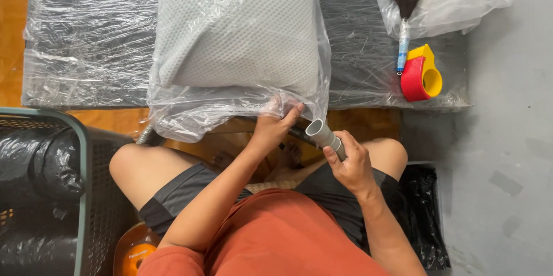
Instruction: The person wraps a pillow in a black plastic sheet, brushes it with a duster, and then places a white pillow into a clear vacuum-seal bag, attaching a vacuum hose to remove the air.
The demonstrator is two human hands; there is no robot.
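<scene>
Left hand point(271, 129) pinching bag point(190, 117) mouth beside pillow point(236, 28); right hand point(351, 164) gripping grey tube point(322, 133), not yet inserted.

Pillow point(239, 28): grey knit mesh cloth, matt, sealed in thin glossy crinkled clear plastic bag point(184, 117). Under pillow: dark slab point(86, 34) in shiny wrinkled film. Right of pillow: glossy red-yellow hard plastic tape dispenser point(421, 74). Below pillow: smooth matt grey plastic tube point(324, 135). Left of pillow: orange wood floor point(11, 34), semi-gloss
</scene>
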